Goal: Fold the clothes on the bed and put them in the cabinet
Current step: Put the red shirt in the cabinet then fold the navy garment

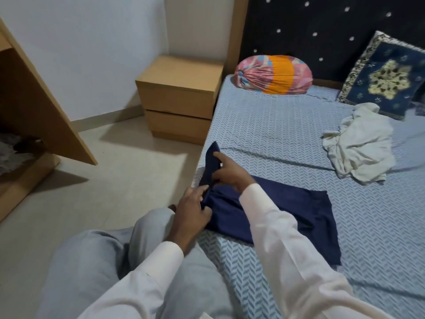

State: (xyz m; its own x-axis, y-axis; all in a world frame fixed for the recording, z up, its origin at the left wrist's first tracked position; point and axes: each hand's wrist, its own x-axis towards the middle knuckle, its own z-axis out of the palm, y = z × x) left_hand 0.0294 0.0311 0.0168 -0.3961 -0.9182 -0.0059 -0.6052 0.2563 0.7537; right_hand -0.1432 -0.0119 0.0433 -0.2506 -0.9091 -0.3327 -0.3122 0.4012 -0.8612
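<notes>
- the navy garment (280,212) is gripped at its bunched middle by the left hand (193,210), fingers curled round it.
- its narrow end is pinched by the right hand (226,172), index finger straight, likely to set a fold.
- it's spread at the bed (287,125) edge; a white garment (358,143) is seen crumpled beyond.

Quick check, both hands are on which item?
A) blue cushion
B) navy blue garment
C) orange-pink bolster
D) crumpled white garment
B: the left hand grips the bunched navy blue garment and the right hand pinches its raised end; the crumpled white garment lies apart, untouched.
</notes>
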